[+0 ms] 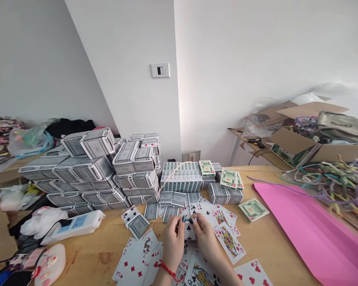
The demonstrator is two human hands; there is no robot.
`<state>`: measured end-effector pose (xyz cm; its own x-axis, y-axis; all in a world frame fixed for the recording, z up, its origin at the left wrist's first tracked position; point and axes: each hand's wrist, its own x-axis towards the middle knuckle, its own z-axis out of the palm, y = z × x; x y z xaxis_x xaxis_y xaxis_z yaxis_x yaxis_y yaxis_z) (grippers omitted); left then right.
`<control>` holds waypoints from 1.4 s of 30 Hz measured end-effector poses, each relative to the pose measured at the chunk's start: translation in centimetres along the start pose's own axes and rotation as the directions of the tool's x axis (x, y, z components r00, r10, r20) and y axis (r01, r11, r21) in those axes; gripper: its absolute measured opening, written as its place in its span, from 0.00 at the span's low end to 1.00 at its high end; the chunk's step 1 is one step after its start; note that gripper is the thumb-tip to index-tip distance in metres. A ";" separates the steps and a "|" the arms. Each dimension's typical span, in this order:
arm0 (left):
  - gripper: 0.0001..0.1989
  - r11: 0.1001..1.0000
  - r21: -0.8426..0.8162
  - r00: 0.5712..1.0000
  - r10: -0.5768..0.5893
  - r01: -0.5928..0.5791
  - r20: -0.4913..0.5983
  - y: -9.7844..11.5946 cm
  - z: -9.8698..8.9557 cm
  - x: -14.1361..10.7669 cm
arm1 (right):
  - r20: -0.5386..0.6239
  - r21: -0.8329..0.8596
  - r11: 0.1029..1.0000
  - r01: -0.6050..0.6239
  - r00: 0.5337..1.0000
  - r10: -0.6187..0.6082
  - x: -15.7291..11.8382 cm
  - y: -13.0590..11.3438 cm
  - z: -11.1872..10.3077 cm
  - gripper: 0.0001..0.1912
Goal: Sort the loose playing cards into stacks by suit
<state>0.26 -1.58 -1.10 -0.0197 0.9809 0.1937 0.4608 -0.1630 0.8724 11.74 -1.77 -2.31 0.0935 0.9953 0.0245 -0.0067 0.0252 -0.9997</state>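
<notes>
Right now, both your hands meet at the near middle of the wooden table [89,256], working over a spread of loose playing cards. Your left hand [173,237] and your right hand [205,235] are closed in a pinch, thumbs nearly together at the far edge of a club card [190,231] — so you have that card gripped from both sides. It sits between your hands, face toward you, just above the spread; whether more cards lie behind it, I cannot tell. A red string bracelet [167,271] circles your left wrist.

To the right of your right hand lies a queen of diamonds [229,241], face up, and nearer to you a hearts card [254,273] is cut off by the view's near edge. Left of your left hand, a diamond card [130,263] overlaps others, with a face-down card [139,226] a little farther off.

Beyond your hands stands a block of boxed decks [181,181], and at far left rise tall stacks of grey-patterned packs [97,143]. One green card box [253,209] lies flat on the right, beside the pink sheet [308,234]; a tangle of coloured yarn [335,186] spreads beyond that. On the left you have a white power strip [79,225] — near the packs, well apart from your hands.
</notes>
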 end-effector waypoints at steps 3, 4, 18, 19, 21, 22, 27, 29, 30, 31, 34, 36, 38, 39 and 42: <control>0.13 0.999 0.036 1.000 0.008 -0.008 0.012 0.2 -0.1 0.0 | 0.013 0.025 1.000 -0.013 1.000 0.013 0.1 0.1 -0.1 0.16; 0.14 0.999 0.043 1.000 0.014 -0.014 0.013 0.3 -0.1 0.0 | 0.020 0.031 0.999 -0.019 1.000 0.018 0.1 0.1 -0.1 0.17; 0.12 0.962 0.210 0.985 0.169 -0.173 0.035 0.1 -0.5 -0.5 | 0.119 -0.001 0.999 -0.046 0.992 0.046 0.1 -0.5 -0.7 0.12; 0.12 0.958 0.220 0.983 0.178 -0.183 0.040 0.1 -0.4 -0.5 | 0.134 -0.003 0.999 -0.041 0.990 0.041 0.1 -0.6 -0.8 0.11; 0.11 0.956 0.214 0.980 0.191 -0.199 0.057 0.2 -0.3 -0.6 | 0.157 0.028 0.999 -0.032 0.987 0.028 0.1 -0.8 -1.0 0.08; 0.11 0.959 0.196 0.978 0.196 -0.206 0.067 0.2 -0.2 -0.6 | 0.170 0.056 0.998 -0.037 0.985 0.027 0.1 -0.9 -1.1 0.06; 0.11 0.988 0.015 0.984 0.149 -0.151 0.096 0.5 -0.2 -0.4 | 0.251 0.185 0.971 -0.148 0.963 0.099 0.2 -1.1 -1.4 0.06; 0.12 0.992 -0.094 0.989 0.091 -0.080 0.120 0.6 -0.4 -0.2 | 0.287 0.222 0.957 -0.188 0.950 0.120 0.2 -1.1 -1.5 0.08; 0.12 0.987 -0.155 0.989 0.057 -0.035 0.139 0.7 -0.6 0.0 | 0.308 0.238 0.949 -0.207 0.943 0.128 0.2 -1.1 -1.6 0.08; 0.13 0.976 -0.219 0.987 0.019 0.017 0.162 0.7 -0.7 0.1 | 0.329 0.254 0.939 -0.231 0.934 0.141 0.2 -1.0 -1.6 0.09; 0.14 0.898 -0.396 0.964 -0.095 0.191 0.249 0.6 -0.9 0.3 | 0.392 0.277 0.909 -0.312 0.900 0.190 0.0 -1.1 -1.8 0.12; 0.15 0.827 -0.475 0.939 -0.168 0.300 0.300 0.5 -0.9 0.4 | 0.417 0.283 0.897 -0.340 0.886 0.204 -0.2 -1.2 -1.9 0.14; 0.15 0.765 -0.517 0.914 -0.236 0.383 0.330 0.3 -0.9 0.4 | 0.444 0.292 0.889 -0.351 0.874 0.199 -0.3 -1.3 -1.9 0.15; 0.15 0.745 -0.523 0.903 -0.267 0.415 0.336 0.2 -1.0 0.4 | 0.461 0.298 0.884 -0.360 0.865 0.197 -0.2 -1.3 -1.9 0.15; 0.15 0.740 -0.501 0.891 -0.321 0.447 0.322 -0.1 -1.0 0.4 | 0.486 0.292 0.880 -0.375 0.850 0.201 -0.1 -1.0 -1.8 0.16</control>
<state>-0.70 -1.27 -0.61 0.1200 0.9604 -0.2515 -0.1126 0.2649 0.9577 13.53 -2.08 -1.34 -0.4059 0.8968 -0.1760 -0.3322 -0.3242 -0.8857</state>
